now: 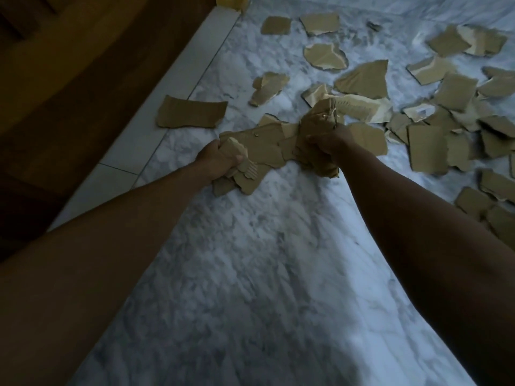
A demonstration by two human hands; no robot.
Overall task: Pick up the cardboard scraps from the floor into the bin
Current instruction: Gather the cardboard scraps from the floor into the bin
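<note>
Both hands are clutching bundles, left hand (216, 160) and right hand (330, 140) fingers curled round light, stiff cardboard scraps (267, 146), more loose scraps (434, 140) lying toward two o'clock, best pinched by edges.

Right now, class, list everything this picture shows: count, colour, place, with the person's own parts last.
Torn brown cardboard scraps: many, tan, scattered over the floor, densest at right.
Held bundle of cardboard scraps: one, tan, between both hands.
Flat rectangular cardboard piece: one, brown, on the pale border strip.
White marble floor: one, white-grey, centre.
Pale border strip: one, off-white, left of the marble.
Dark wooden surface: one, brown, far left.
Left hand: grips the bundle.
Right hand: grips the bundle.
</note>
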